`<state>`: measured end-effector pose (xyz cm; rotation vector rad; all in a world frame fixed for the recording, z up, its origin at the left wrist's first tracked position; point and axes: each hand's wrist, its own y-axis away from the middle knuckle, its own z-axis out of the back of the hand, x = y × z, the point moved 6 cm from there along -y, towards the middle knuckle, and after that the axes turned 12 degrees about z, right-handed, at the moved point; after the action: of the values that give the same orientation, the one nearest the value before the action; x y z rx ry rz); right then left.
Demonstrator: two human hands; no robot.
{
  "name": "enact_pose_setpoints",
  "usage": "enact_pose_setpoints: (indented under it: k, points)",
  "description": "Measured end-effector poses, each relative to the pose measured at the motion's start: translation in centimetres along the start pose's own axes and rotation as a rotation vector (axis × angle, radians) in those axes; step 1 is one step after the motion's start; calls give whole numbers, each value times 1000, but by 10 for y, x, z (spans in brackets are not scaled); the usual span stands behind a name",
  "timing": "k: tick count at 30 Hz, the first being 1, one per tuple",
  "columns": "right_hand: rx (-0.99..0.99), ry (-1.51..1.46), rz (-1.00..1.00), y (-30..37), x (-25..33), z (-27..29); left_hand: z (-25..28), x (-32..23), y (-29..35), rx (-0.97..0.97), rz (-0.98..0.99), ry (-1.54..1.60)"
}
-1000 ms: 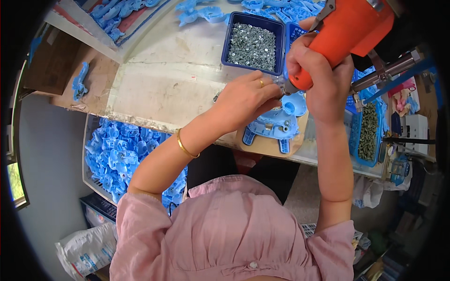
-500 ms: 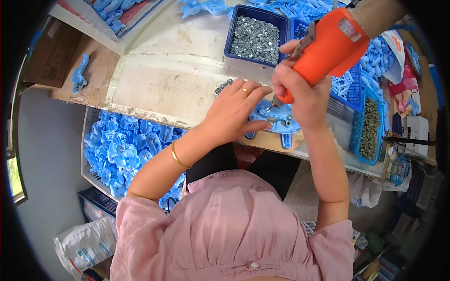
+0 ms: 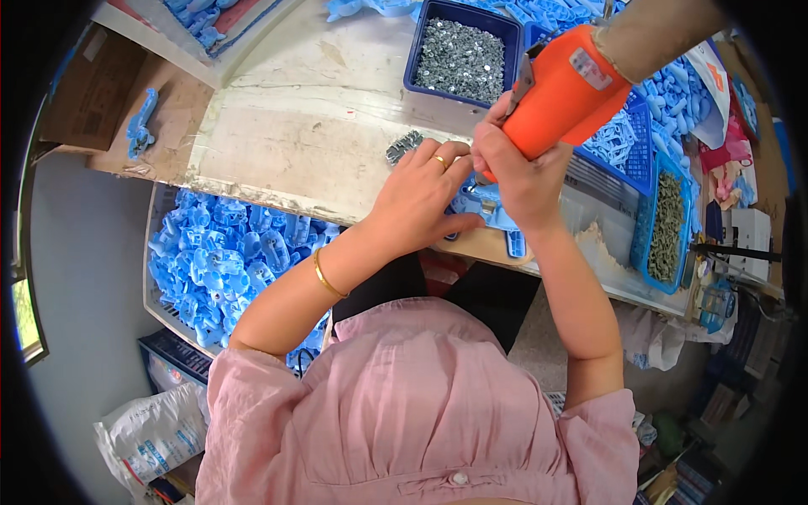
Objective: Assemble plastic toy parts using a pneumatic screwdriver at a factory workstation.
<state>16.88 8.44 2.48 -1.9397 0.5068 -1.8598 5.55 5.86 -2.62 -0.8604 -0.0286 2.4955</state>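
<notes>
My right hand (image 3: 526, 172) wraps round an orange power screwdriver (image 3: 555, 93), which slants down to the left. Its lower end reaches a light blue plastic part (image 3: 495, 215) at the front of the table; the tip is mostly hidden by my fingers. My left hand (image 3: 417, 198) holds the left side of that part, thumb on the near side and fingers stretched beyond. Under the part lies a tan board (image 3: 484, 247). A small heap of metal pieces (image 3: 404, 146) lies just beyond my left fingers.
A dark blue bin (image 3: 410, 71) of small metal pieces stands behind my hands. At right are a blue basket (image 3: 644, 156) of pale parts and a light blue tray (image 3: 637, 244) of greenish pieces. Below left, a crate (image 3: 156, 290) holds blue parts. A white bag (image 3: 156, 433) lies lower left.
My right hand and the screwdriver have shifted left over the blue part, and the driver's tip is now less visible. My left hand has hardly moved.
</notes>
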Motion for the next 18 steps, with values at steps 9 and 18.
enact_pose_setpoints:
  k: [9, 18]
  points:
    - [5, 20, 12, -1, 0, 2, -3, -2, -1, 1, 15, 5]
    - [74, 623, 289, -33, 106, 14, 17, 4, 18, -147, 69, 116]
